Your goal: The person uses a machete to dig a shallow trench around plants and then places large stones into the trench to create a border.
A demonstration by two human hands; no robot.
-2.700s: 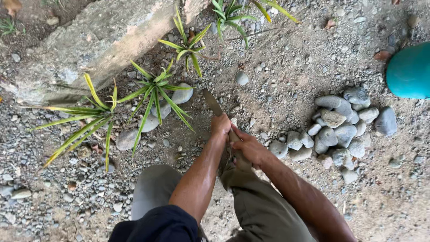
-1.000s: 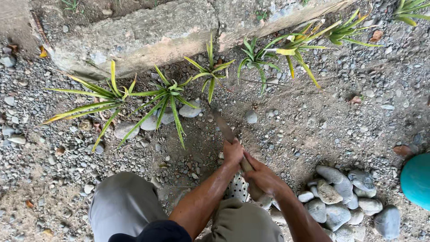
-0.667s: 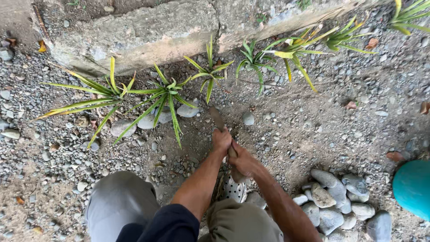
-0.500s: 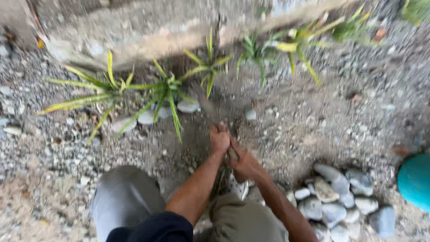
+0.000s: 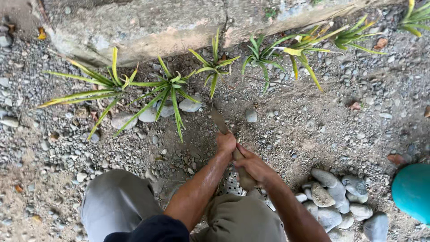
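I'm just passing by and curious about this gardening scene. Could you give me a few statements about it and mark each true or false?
1. Both hands, left hand and right hand, grip one digging tool. True.
2. The tool's blade points toward the pile of stones. False: it points toward the spiky green plants.
3. A teal round object sits at the right edge. True.
4. The plants grow in pots. False: they grow in gravelly ground along a concrete curb.

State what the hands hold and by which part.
Both hands, left hand ahead of right hand, grip the handle of a digging tool; its blade points into the soil.
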